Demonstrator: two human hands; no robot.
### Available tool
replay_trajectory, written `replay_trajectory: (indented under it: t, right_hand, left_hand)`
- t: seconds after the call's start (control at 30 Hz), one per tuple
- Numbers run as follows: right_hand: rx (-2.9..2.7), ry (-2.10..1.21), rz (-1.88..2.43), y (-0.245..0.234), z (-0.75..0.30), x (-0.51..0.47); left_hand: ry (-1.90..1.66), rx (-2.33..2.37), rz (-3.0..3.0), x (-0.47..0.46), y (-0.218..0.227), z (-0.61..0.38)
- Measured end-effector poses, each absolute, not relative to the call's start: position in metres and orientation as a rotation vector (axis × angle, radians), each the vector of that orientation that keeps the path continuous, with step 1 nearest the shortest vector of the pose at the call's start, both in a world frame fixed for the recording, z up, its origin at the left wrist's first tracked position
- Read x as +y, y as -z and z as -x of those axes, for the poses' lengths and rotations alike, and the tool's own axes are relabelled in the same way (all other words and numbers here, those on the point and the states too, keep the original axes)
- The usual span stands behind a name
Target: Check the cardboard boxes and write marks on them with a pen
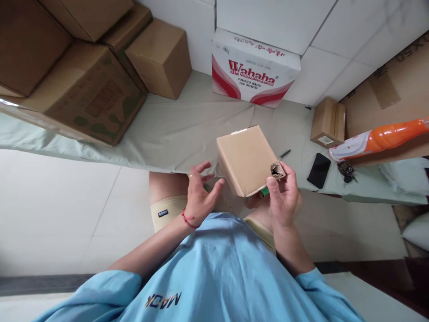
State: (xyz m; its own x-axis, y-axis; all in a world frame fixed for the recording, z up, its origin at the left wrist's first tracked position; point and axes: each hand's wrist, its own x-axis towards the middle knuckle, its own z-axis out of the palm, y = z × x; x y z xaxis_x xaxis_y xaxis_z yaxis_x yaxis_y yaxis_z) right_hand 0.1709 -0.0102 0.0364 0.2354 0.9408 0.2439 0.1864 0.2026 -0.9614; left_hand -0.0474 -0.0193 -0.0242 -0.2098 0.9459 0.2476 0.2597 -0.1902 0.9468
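We hover our left hand (203, 193) beside the box (246, 156), fingers spread apart; our right hand (284, 197), thumb forward, grips its right corner.

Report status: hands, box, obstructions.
Right hand gripping tan box at one corner. Left hand open beside it. Phone off to right, seemingly not blocking.

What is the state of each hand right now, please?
Left hand: open, beside the cardboard box, not gripping it.
Right hand: closed, holding the box at one corner.
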Motion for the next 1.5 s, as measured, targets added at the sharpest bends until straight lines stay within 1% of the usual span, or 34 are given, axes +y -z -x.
replay_trajectory:
  t: [0.07, 0.1, 0.2, 0.3, 0.4, 0.43, 0.53, 0.6, 0.8, 0.97, 1.03, 1.2, 1.33, 1.4, 1.5]
  right_hand:
    - [-1.172, -0.774, 1.305, -0.033, -0.168, -0.007]
    - [-1.159, -0.777, 1.319, -0.032, -0.167, -0.006]
    - [-1.176, -0.781, 1.318, -0.029, -0.168, -0.007]
    - [-1.259, -0.768, 1.297, -0.022, -0.183, -0.003]
    - [-1.369, -0.693, 1.411, -0.006, -0.219, 0.021]
    - [-1.443, -0.638, 1.527, 0.001, -0.234, 0.033]
    - [-1.839, -0.423, 2.068, 0.019, -0.275, 0.074]
    - [-1.978, -0.337, 2.273, 0.026, -0.294, 0.097]
    - [-2.168, -0.298, 2.416, 0.03, -0.306, 0.134]
    - [-2.167, -0.27, 2.452, 0.022, -0.307, 0.137]
    - [-2.033, -0.298, 2.363, 0.015, -0.312, 0.13]
    - [-1.224, -0.717, 1.571, -0.024, -0.325, 0.086]
    - [-0.863, -1.075, 1.166, -0.059, -0.303, 0.046]
    - [-0.808, -1.124, 1.118, -0.07, -0.28, 0.034]
    - [-0.926, -1.081, 1.122, -0.079, -0.248, 0.028]
  left_hand:
    - [-1.672, 1.385, -1.767, -0.019, -0.005, 0.048]
    - [-1.72, 1.318, -1.954, -0.018, -0.019, 0.047]
    - [-1.517, 1.073, -2.409, -0.013, -0.053, 0.038]
    - [-1.217, 1.048, -2.648, -0.005, -0.064, 0.028]
    - [-1.098, 1.109, -2.722, 0.001, -0.065, 0.023]
    - [-1.086, 1.121, -2.726, 0.001, -0.065, 0.022]
    - [-1.045, 1.191, -2.732, 0.001, -0.072, 0.019]
    - [-1.022, 1.23, -2.735, 0.001, -0.077, 0.016]
    - [-0.965, 1.246, -2.73, 0.002, -0.084, 0.011]
    - [-0.962, 1.248, -2.701, 0.008, -0.082, 0.011]
    - [-0.993, 1.253, -2.692, 0.012, -0.08, 0.009]
    - [-1.078, 1.243, -2.66, 0.016, -0.076, 0.007]
    - [-1.067, 1.262, -2.625, 0.018, -0.074, 0.006]
    - [-1.041, 1.262, -2.63, 0.019, -0.075, 0.004]
    - [-1.004, 1.262, -2.646, 0.021, -0.076, 0.003]
